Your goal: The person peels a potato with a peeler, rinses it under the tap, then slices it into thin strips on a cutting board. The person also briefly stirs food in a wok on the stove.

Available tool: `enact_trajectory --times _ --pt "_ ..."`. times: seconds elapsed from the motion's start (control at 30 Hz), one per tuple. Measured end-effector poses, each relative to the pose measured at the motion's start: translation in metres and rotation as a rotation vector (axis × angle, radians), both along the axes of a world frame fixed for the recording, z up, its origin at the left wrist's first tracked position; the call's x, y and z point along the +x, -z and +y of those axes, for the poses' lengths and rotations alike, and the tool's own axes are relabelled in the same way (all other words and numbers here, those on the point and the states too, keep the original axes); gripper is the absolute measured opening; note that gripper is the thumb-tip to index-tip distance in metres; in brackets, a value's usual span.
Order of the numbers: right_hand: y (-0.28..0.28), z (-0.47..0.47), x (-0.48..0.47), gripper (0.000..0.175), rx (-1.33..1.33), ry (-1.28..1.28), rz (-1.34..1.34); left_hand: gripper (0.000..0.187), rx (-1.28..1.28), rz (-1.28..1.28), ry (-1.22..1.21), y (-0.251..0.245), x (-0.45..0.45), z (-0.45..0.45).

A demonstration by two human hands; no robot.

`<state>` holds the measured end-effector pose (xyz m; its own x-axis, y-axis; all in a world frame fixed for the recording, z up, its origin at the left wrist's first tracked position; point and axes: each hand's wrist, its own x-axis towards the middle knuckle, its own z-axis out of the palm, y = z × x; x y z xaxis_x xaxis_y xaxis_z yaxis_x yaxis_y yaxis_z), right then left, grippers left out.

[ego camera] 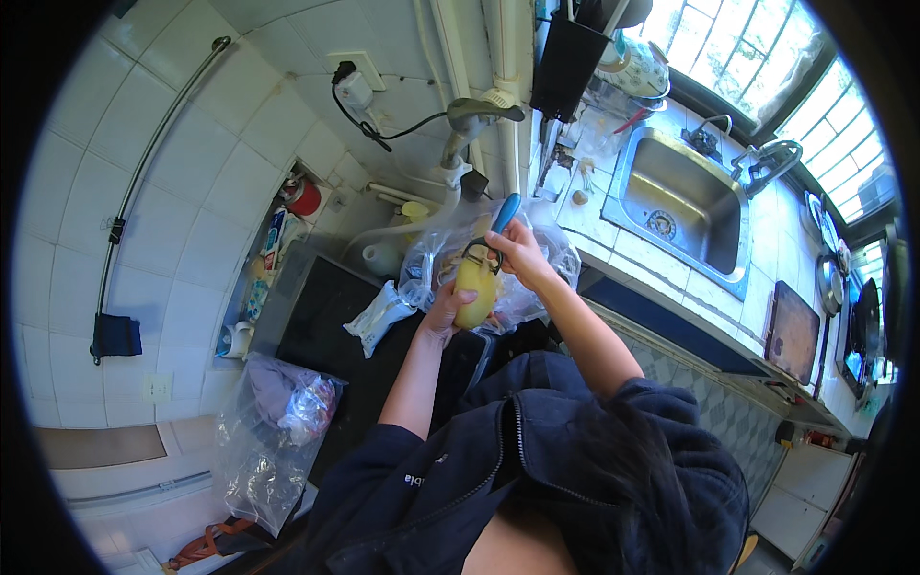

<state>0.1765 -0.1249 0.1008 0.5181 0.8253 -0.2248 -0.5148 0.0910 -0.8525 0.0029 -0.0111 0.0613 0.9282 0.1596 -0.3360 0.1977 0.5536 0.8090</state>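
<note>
My left hand (447, 307) holds a large peeled yellow potato (475, 291), with the thumb across its side. My right hand (516, 251) grips the blue handle of a vegetable peeler (508, 213), whose dark head lies against the potato's upper end. Both hands are over a clear plastic bag (548, 269) that holds peelings and other scraps. A white and blue plastic packet (379, 316) lies on the black surface left of my left hand.
A steel sink (686, 208) is set in the white tiled counter at the right, with a cutting board (792, 332) beyond it. Drain pipe (454, 169) rises behind the bag. A clear bag with cloth (277, 424) lies on the black surface (327, 309).
</note>
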Motion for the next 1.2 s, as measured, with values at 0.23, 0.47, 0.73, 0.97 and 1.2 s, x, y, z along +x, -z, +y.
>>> enact_trajectory --times 0.23,0.47,0.73,0.97,1.2 --pt "0.021 0.000 0.014 0.024 -0.024 0.237 -0.111 0.056 -0.084 -0.079 -0.051 -0.020 0.003 -0.006" --pt "0.001 0.006 -0.003 0.027 0.077 0.020 -0.407 0.058 -0.079 -0.021 -0.021 -0.015 0.009 -0.004" --pt "0.008 0.000 0.012 0.025 -0.027 0.109 -0.333 0.065 -0.096 0.007 -0.059 -0.009 -0.001 -0.003" --pt "0.054 0.004 0.026 0.025 0.023 0.256 -0.430 0.066 -0.299 -0.088 0.002 0.003 -0.001 -0.004" --pt "-0.003 -0.002 0.002 0.026 0.025 -0.031 -0.098 0.070 -0.603 -0.182 0.000 0.028 -0.003 0.004"
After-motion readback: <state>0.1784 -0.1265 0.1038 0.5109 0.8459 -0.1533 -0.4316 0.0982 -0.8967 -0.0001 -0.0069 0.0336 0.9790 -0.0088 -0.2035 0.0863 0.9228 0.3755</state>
